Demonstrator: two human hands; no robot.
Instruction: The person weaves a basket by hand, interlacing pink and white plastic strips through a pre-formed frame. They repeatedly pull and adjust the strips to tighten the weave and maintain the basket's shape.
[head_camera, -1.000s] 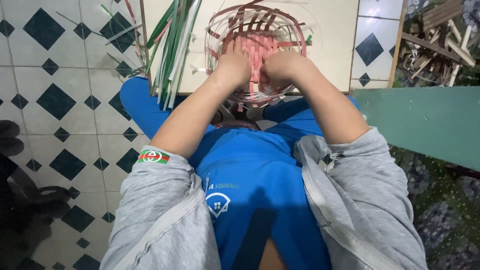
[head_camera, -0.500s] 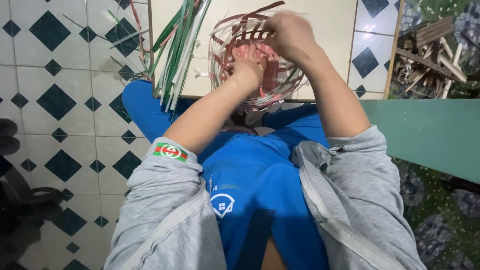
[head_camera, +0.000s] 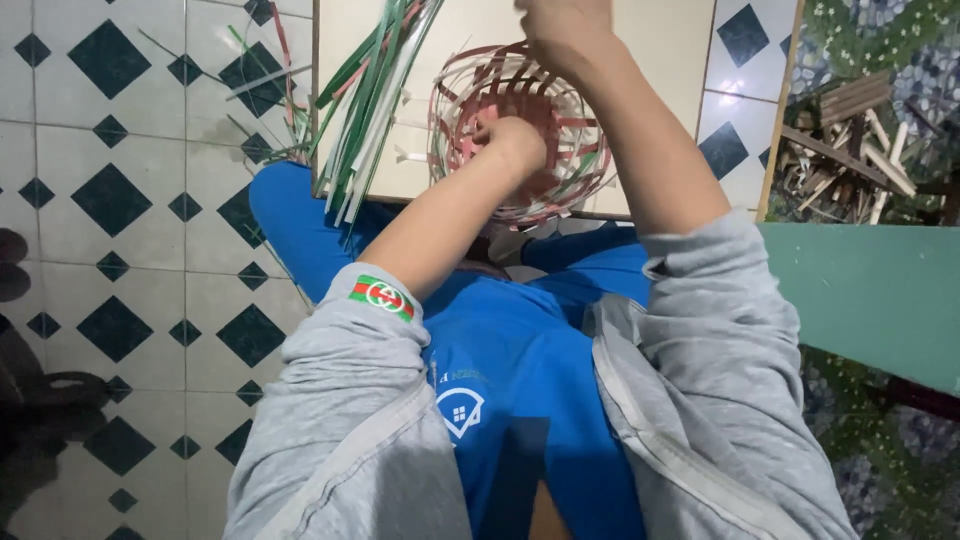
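Left hand (head_camera: 512, 143) in woven basket (head_camera: 570, 170), green strips (head_camera: 370, 100) beside, grip unclear

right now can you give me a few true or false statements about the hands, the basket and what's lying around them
1. The left hand is down inside the woven basket. True.
2. The right hand rests flat on the tiled floor. False: it is raised above the basket's far rim, at the top edge of the picture.
3. A bundle of green and white strips lies to the left of the basket. True.
4. The basket is solid blue. False: it is woven from red and pale strips with some green.
5. A pile of short wooden sticks lies at the right. True.
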